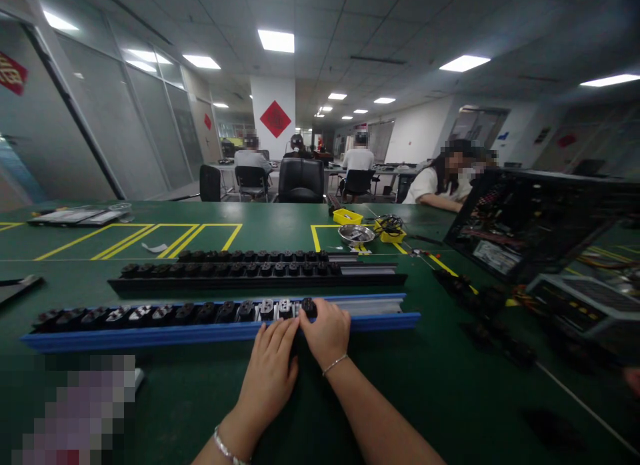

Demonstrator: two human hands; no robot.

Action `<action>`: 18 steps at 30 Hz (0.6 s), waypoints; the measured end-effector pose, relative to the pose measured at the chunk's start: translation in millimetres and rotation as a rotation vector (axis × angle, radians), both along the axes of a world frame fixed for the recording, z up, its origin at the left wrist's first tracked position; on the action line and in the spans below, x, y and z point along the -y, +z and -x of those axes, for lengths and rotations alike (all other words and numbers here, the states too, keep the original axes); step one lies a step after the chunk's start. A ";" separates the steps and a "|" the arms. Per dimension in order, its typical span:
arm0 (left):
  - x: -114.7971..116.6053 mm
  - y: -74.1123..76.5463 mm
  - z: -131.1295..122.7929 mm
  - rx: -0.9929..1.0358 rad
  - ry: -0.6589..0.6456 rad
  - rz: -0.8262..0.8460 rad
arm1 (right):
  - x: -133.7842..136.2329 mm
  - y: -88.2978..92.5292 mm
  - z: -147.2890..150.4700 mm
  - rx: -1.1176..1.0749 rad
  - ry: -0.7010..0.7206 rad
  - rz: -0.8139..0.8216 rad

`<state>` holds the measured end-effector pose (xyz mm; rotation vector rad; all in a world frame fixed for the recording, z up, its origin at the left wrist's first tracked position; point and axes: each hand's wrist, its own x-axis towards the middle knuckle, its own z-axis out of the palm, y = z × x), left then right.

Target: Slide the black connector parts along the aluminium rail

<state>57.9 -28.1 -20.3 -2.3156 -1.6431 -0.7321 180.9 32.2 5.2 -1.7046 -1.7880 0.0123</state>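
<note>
A long blue rail (pixel 165 336) lies across the green table in front of me, with a row of black and a few lighter power sockets (pixel 207 311) seated in its channel. My right hand (pixel 327 328) pinches a black power socket (pixel 309 306) at the right end of that row, thumb and fingers around it. My left hand (pixel 270 365) rests with fingers stretched out, their tips at the rail's near edge, just left of the right hand. Part of the rail is hidden behind my hands.
Behind the blue rail lie black rails (pixel 250 283) with more sockets. A metal bowl (pixel 356 235) and yellow bins (pixel 347 216) stand farther back. On the right are an open computer case (pixel 530 225), a power supply (pixel 590 305) and loose dark parts. A person (pixel 440 178) sits across the table.
</note>
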 end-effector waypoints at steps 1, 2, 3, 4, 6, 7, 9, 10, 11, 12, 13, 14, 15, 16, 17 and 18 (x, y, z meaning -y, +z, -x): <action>-0.1 -0.4 -0.1 -0.014 0.002 -0.001 | -0.3 -0.5 0.2 -0.001 -0.005 -0.011; -0.2 -0.8 -0.3 -0.027 0.007 -0.002 | -0.5 -0.9 0.4 -0.001 -0.008 -0.024; -0.2 -1.2 -0.6 -0.039 0.014 -0.003 | -0.6 -1.1 0.5 0.001 -0.010 -0.036; -0.2 -1.5 -0.9 -0.049 0.022 -0.003 | -0.7 -1.2 0.6 0.003 -0.011 -0.047; -0.4 -1.5 -1.7 -0.059 0.039 -0.005 | -1.0 -1.2 0.2 0.006 -0.010 -0.065; -0.6 -1.2 -2.0 -0.060 0.044 -0.005 | -1.1 -1.2 -0.3 0.007 -0.010 -0.072; -1.0 0.2 -2.7 -0.057 0.053 -0.001 | -1.6 -1.4 -1.5 0.008 -0.010 -0.083; -1.2 1.2 -3.1 -0.054 0.056 0.003 | -1.9 -1.7 -2.1 0.009 -0.011 -0.088; -1.4 2.3 -3.4 -0.050 0.057 0.008 | -2.3 -2.1 -2.6 0.010 -0.011 -0.093; -1.5 3.3 -3.7 -0.045 0.059 0.013 | -2.6 -2.4 -2.9 0.010 -0.010 -0.097; -1.7 4.3 -4.1 -0.040 0.061 0.017 | -2.9 -2.6 -3.0 0.010 -0.010 -0.100; -1.8 5.1 -4.5 -0.034 0.062 0.020 | -3.1 -2.8 -2.9 0.010 -0.011 -0.104; -2.0 5.8 -4.8 -0.029 0.063 0.021 | -3.2 -2.8 -2.6 0.011 -0.011 -0.107; -2.1 6.4 -5.2 -0.024 0.064 0.021 | -3.2 -2.6 -2.3 0.013 -0.011 -0.110; -2.1 6.8 -5.6 -0.020 0.065 0.021 | -3.2 -2.3 -2.0 0.015 -0.011 -0.114; -2.2 7.3 -6.0 -0.015 0.067 0.021 | -3.1 -1.9 -1.9 0.018 -0.012 -0.115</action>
